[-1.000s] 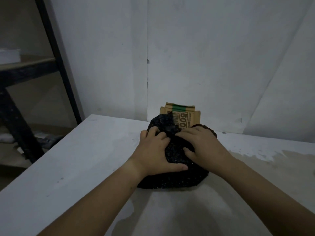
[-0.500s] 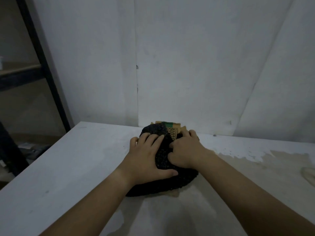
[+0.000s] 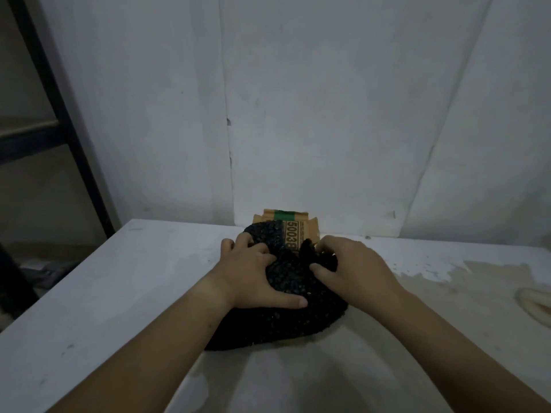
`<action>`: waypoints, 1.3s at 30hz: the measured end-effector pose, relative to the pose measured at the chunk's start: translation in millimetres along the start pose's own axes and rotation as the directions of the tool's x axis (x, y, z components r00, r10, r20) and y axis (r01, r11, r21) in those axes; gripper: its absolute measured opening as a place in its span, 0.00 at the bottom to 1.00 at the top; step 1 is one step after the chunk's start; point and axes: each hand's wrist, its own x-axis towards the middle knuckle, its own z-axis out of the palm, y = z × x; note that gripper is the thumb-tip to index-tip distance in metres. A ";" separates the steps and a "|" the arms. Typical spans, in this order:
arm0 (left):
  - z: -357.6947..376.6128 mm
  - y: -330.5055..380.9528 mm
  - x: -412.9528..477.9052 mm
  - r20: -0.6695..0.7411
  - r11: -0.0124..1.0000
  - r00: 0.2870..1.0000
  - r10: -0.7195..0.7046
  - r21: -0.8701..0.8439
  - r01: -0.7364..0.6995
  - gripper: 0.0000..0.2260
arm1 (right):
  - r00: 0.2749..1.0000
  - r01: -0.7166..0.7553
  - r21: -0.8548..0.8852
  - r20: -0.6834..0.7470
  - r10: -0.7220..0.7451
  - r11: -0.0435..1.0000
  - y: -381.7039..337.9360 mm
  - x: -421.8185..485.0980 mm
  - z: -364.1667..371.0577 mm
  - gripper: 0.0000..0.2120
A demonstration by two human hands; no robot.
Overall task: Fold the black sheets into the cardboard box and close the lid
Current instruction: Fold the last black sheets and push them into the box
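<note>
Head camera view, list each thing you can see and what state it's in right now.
black sheets: bunched in a mound on the table, not yet tucked in
cardboard box: lid flap standing up, open
left hand: pressing flat on the sheets
right hand: pinching a fold of sheet
table: stained on its right side

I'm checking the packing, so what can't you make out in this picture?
Head view only:
- Cardboard box: body hidden under the black sheets; only its raised flap shows.
- Flap print: partly covered by the sheets.
- Right hand fingertips: buried in the sheets.
- Pale object on the table: cut off by the right edge.
</note>
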 end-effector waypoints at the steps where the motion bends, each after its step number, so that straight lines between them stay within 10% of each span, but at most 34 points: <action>1: 0.2 -0.7 1.3 0.010 1.000 1.000 -0.001 0.002 0.001 0.50 | 0.996 0.084 -0.049 -0.036 -0.086 0.995 -3.8 0.2 -2.2 0.11; 11: 6.6 0.4 -10.2 -0.064 0.999 0.998 0.008 -0.045 -0.011 0.47 | 0.942 0.182 -0.565 0.334 0.022 0.804 -47.1 18.4 3.9 0.08; 19: 1.5 2.2 -9.7 0.012 1.000 1.000 0.013 -0.002 -0.012 0.48 | 0.831 0.198 -0.488 0.543 0.118 0.850 -46.7 34.1 6.5 0.09; 24: -9.9 3.6 4.9 0.228 0.998 0.973 -0.036 0.052 0.024 0.51 | 0.976 0.107 0.074 0.184 -0.119 0.992 -6.3 9.2 -6.5 0.18; 29: -7.6 2.4 2.3 0.216 1.000 0.976 -0.031 0.015 0.028 0.52 | 0.955 -0.098 0.169 0.293 0.045 0.981 19.9 -15.4 -6.4 0.19; 32: -2.4 2.6 -7.8 0.078 0.997 0.996 -0.031 -0.073 0.036 0.50 | 0.997 -0.011 0.273 0.082 -0.012 0.962 12.1 -20.6 -6.1 0.11; 39: 17.0 -10.3 -44.6 -0.175 0.836 0.982 -0.068 -0.547 -0.040 0.42 | 0.953 0.291 -0.187 0.146 -0.266 0.938 -17.1 -16.2 -14.6 0.14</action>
